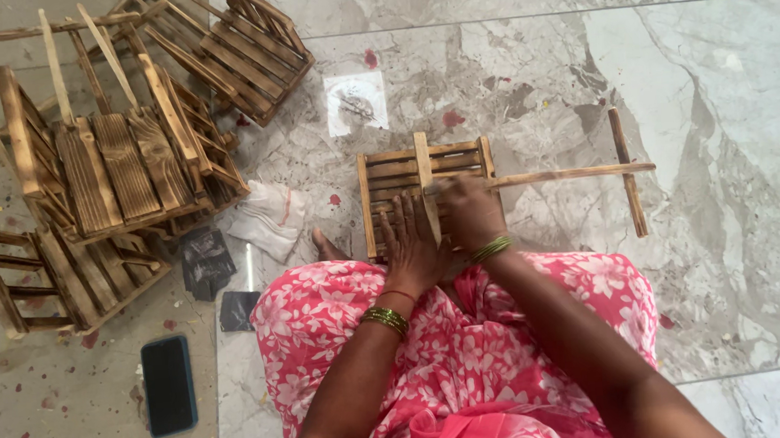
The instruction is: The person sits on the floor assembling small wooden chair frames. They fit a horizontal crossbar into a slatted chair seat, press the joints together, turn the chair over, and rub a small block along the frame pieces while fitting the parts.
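Pink floral cloth (470,349) fills the foreground, over the marble floor (726,253). Stacked burnt-wood slatted chairs (125,163) sit far left. Ahead, a small slatted wooden frame (388,178) lies flat: left hand (412,245) presses on it, fingers spread; right hand (469,212) closes around a T-shaped wooden stick (577,174). Dark phone (167,384) lies lower left.

— Where do the hands sit, measured from the slatted wooden frame (424,190)?

— Both lie on its near half. The left hand (412,245) rests flat, palm down, fingers spread toward the frame's far edge, forearm rising from the lap with bangles at the wrist.

— And the other?

— The right hand (468,212) sits just right of it, fingers curled in a closed grip, wrist bent, forearm angling back from the frame's right side.
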